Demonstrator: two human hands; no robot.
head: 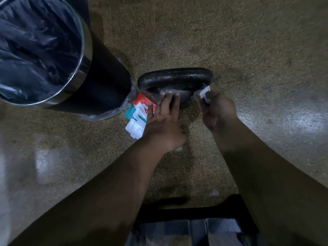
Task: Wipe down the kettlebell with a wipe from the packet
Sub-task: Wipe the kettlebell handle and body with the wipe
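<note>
The black kettlebell [175,78] stands on the speckled floor [248,41], handle uppermost, at centre of view. The left hand [163,119] lies flat on its body below the handle, fingers straight and spread, gripping nothing. The right hand [217,109] pinches a white wipe [205,94] in curled fingers, the wipe touching the right end of the handle. The red, teal and white packet [139,110] lies on the floor just left of the kettlebell, partly under the left hand. A round bin [99,82] with dark liner [39,50] stands beside the packet.
</note>
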